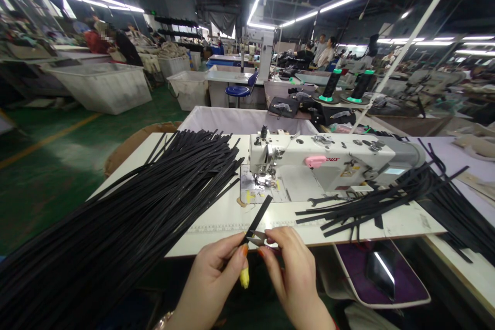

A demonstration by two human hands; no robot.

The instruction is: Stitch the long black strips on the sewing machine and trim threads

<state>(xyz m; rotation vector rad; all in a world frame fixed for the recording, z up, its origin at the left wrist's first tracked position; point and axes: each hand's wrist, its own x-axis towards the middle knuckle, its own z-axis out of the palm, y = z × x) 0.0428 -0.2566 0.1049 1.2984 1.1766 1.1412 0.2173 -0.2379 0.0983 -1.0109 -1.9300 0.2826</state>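
Note:
My left hand [214, 276] pinches a narrow black strap [261, 215] between thumb and fingers, its free end pointing up toward the sewing machine [288, 160]. In my right hand [290, 268] are small thread snips [258, 238], their blades at the strap just above my left fingertips. Whether the blades touch the strap I cannot tell. A small yellow piece [244, 277] hangs below my left fingers; what it belongs to is hidden. Both hands are at the front edge of the white table [216, 216], in front of the machine's needle area.
A thick bundle of black straps [154, 196] covers the table's left side. More straps [367, 206] lie at the right, near a wrench [325, 199]. A measuring tape [220, 228] runs along the front. Two black thread cones [330, 85] stand behind the machine. A phone [381, 273] lies lower right.

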